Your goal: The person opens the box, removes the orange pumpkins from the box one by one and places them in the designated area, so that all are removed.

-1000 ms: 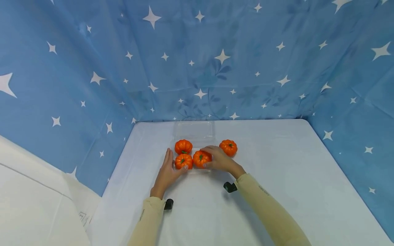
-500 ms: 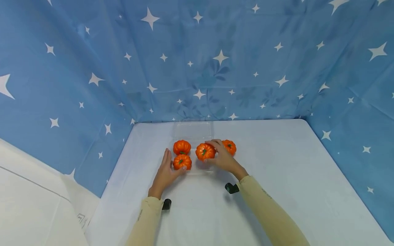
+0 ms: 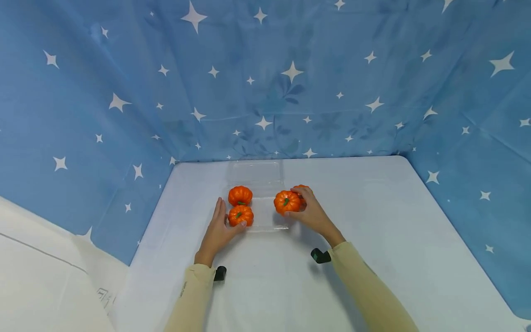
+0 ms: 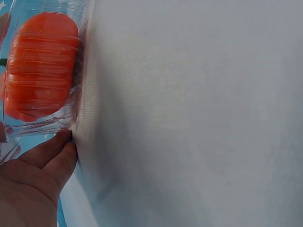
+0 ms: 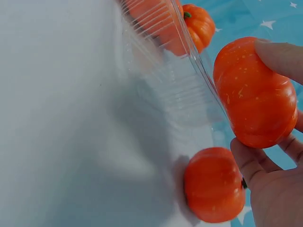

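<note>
A small orange pumpkin with a green stem is in the grasp of my right hand, thumb on one side and fingers on the other. It is raised by the right rim of a clear plastic box. Two more pumpkins, a far one and a near one, sit in the box's left half. My left hand lies along the box's left side, fingers straight and thumb at the front edge; its fingertips touch the box corner in the left wrist view.
Another pumpkin stands on the white table right of the box, mostly hidden behind the right hand in the head view. The box's clear lid lies folded back behind it. A blue star-patterned curtain borders the table.
My right hand has lifted one pumpkin out of the box's right half and carried it rightward, past the rim. The left hand has stayed at the box's left side.
</note>
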Motion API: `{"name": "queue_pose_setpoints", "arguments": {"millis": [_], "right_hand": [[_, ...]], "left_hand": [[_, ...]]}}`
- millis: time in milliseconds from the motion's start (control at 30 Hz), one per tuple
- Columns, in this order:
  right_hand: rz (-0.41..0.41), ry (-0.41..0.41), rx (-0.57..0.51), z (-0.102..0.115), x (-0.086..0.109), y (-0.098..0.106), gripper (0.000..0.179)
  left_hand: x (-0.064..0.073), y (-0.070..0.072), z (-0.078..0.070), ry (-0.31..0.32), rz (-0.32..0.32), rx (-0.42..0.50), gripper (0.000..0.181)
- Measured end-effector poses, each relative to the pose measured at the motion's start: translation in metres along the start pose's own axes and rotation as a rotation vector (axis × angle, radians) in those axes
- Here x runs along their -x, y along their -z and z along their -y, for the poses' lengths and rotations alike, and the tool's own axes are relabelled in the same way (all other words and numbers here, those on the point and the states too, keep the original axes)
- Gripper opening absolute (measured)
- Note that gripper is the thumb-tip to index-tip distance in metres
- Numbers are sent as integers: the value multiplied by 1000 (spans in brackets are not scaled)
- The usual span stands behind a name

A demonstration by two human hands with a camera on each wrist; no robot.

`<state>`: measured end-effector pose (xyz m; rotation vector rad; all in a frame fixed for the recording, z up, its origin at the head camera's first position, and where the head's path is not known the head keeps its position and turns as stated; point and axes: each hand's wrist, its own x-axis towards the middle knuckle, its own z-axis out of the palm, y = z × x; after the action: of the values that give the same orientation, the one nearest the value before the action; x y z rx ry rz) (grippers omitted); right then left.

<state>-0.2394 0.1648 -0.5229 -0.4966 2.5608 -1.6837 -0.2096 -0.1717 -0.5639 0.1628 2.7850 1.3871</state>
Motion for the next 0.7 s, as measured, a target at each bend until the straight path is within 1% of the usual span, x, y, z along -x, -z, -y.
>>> {"name": "queue_pose_setpoints", "arguments": {"millis": [100, 233, 300, 533, 700], "right_hand": [[-22, 9, 1, -2, 4, 5, 74], [-41, -29, 11, -3, 12, 10, 72], [-42, -44, 10, -3, 16, 12, 72], [-45, -88, 72, -6, 29, 21, 77], [-43, -109, 79, -15, 39, 27, 77]], "left_hand": [[-1, 1, 0, 2, 6, 6, 123], [-1, 1, -1, 15, 12, 14, 122], [-1, 1, 0, 17, 9, 15, 122], [0, 3, 1, 6, 9, 20, 123], [1, 2, 0, 6, 8, 29, 123]]}}
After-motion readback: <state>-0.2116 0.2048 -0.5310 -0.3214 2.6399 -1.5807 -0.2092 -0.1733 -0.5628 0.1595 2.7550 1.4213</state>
